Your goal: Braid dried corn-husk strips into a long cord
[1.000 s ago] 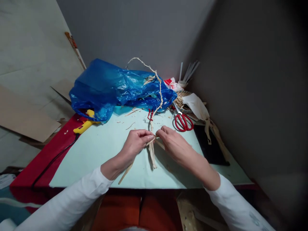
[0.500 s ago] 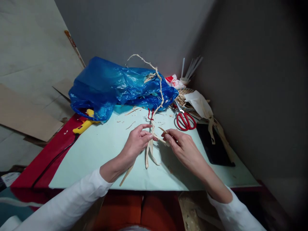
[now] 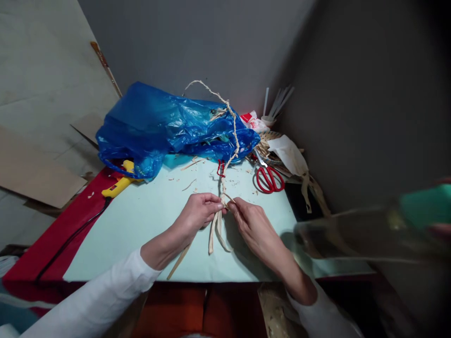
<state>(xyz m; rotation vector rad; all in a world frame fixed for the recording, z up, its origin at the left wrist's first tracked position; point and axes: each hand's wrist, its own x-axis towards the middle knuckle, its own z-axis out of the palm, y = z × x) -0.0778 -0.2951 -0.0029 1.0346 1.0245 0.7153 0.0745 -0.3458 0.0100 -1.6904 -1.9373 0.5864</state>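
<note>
A thin pale braided cord [image 3: 236,136] of dried plant fibre runs from the blue bag down to my hands, with a red string [image 3: 221,169] near its lower part. My left hand [image 3: 193,216] is closed in a pinch on the braid's lower end. Close beside it on the right, my right hand [image 3: 252,220] pinches a fibre strand [image 3: 229,199], its fingertips almost meeting the left ones. Loose strands [image 3: 211,237] hang down below onto the table. Another flat strip [image 3: 179,260] sticks out under my left wrist.
A blue plastic bag [image 3: 141,122] lies at the back. Red-handled scissors [image 3: 269,179] rest to the right, a yellow glue gun [image 3: 118,186] with its cord to the left. White sticks [image 3: 280,101] stand in a cup. From the right, a blurred clear, bottle-like object [image 3: 355,234] with a green part reaches over the table.
My right hand has moved left and slightly down to my left hand, bringing its strand against the braid. The blurred clear object with the green part has come in from the right.
</note>
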